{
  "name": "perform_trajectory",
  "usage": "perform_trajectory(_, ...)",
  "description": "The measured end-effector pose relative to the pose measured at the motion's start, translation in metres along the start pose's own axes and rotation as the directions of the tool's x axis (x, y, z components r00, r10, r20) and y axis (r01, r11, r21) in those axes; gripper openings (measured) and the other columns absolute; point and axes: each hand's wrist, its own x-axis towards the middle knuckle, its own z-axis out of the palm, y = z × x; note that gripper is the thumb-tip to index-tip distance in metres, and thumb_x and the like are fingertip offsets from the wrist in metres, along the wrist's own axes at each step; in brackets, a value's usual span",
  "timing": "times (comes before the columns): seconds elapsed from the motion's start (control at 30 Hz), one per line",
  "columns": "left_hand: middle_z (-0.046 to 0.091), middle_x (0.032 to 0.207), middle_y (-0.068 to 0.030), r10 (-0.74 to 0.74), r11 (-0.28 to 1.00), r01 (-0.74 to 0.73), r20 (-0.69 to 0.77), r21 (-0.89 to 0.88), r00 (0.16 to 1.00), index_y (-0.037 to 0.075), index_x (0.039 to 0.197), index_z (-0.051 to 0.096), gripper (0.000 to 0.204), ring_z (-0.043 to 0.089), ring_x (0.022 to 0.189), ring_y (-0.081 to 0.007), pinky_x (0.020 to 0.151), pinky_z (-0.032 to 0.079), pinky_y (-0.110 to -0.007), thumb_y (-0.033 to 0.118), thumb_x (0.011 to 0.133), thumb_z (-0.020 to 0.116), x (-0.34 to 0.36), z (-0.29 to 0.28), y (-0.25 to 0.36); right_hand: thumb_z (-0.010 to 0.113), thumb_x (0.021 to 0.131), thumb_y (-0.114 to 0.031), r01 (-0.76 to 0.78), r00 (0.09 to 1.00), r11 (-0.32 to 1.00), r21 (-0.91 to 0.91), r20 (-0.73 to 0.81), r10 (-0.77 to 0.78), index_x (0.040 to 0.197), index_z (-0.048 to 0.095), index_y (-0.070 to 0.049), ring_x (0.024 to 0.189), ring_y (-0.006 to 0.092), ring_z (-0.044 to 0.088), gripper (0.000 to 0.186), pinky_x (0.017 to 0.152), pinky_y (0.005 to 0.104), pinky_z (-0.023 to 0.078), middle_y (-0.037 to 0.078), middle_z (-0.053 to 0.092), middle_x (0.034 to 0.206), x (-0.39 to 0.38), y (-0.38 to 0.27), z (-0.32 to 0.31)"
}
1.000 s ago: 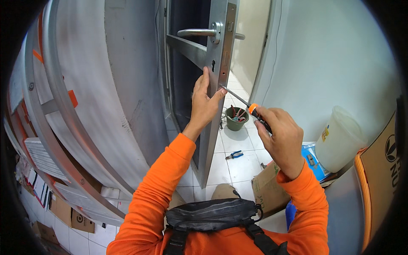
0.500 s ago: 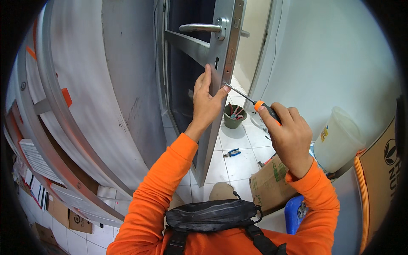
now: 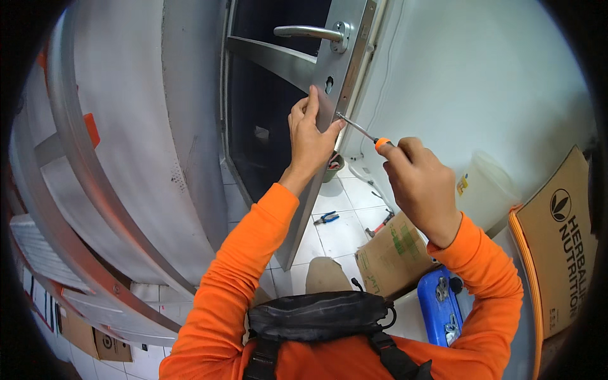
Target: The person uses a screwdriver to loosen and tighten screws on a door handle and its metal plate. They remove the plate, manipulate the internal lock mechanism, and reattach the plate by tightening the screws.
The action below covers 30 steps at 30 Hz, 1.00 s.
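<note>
- Your left hand (image 3: 311, 140) lies against the door (image 3: 335, 63) in the upper centre of the frame, thumb and fingers spread apart, below the lever handle (image 3: 307, 30).
- Your right hand (image 3: 423, 187), right of centre, is wrapped around the screwdriver (image 3: 382, 144), its tip at the door's edge beside your left thumb.
- Below centre, blue-handled pliers (image 3: 327, 218) lie on the tiled floor (image 3: 332, 239).

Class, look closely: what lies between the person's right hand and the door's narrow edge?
The head view shows the screwdriver there: its orange collar and metal shaft span the stretch from the right hand to the door's narrow edge.
</note>
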Motion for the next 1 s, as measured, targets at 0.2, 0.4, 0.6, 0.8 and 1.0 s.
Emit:
perform_trajectory(0.2,0.048,0.140,-0.0236,0.046,0.998,-0.045,-0.032,0.032,0.998,0.003,0.159,0.036,0.088,0.045,0.128,-0.0364,0.110,0.038,-0.041,0.022,0.086,0.081,-0.003,0.004,-0.007,0.075,0.086,-0.013,-0.297,0.946,0.918,0.262,0.211,0.246,0.118,0.065,-0.014,0.078,0.0342,0.067,0.034,0.066,0.0431,0.053,0.012,0.065,0.101,0.015,0.013,-0.007)
perform_trajectory(0.4,0.044,0.144,-0.0246,-0.015,0.999,0.016,0.035,-0.042,0.999,0.006,0.161,0.032,0.091,0.043,0.130,-0.0387,0.112,0.036,-0.045,0.021,0.086,0.080,-0.003,0.002,-0.003,0.073,0.090,-0.011,-0.412,0.911,0.872,0.265,0.084,0.404,0.131,0.060,-0.011,0.082,0.0307,0.068,0.043,0.072,0.0368,0.054,0.012,0.067,0.102,-0.033,0.012,0.001)
perform_trajectory(0.6,0.044,0.144,-0.0246,0.041,0.999,-0.039,0.060,-0.034,0.997,0.004,0.160,0.032,0.089,0.042,0.133,-0.0386,0.113,0.035,-0.046,0.023,0.087,0.079,-0.002,-0.005,0.001,0.068,0.095,-0.010,-0.744,0.356,-0.093,0.662,0.511,0.782,0.115,0.059,-0.005,0.056,0.0092,0.054,0.023,0.047,0.0246,0.042,0.001,0.057,0.078,-0.193,-0.042,0.095)
perform_trajectory(0.8,0.052,0.140,-0.0222,0.053,0.998,-0.054,-0.018,-0.011,0.998,0.000,0.147,0.049,0.068,0.048,0.130,-0.0369,0.111,0.037,-0.045,0.026,0.090,0.075,0.008,-0.020,0.008,0.059,0.102,-0.015,-0.618,0.339,-0.394,0.680,0.683,0.647,0.113,0.055,-0.004,0.056,0.0077,0.052,0.017,0.048,0.0236,0.041,0.001,0.055,0.075,-0.194,-0.070,0.132)
perform_trajectory(1.0,0.066,0.120,-0.0146,0.168,0.976,-0.128,0.236,-0.178,0.957,0.002,0.126,0.063,0.040,0.061,0.113,-0.0293,0.104,0.045,-0.041,0.024,0.094,0.071,-0.043,-0.044,0.067,0.053,0.106,-0.018,-0.413,0.683,-0.212,0.886,0.455,0.572,0.123,0.053,0.000,0.074,0.0101,0.062,0.025,0.063,0.0260,0.050,0.010,0.068,0.096,-0.103,-0.066,0.118)
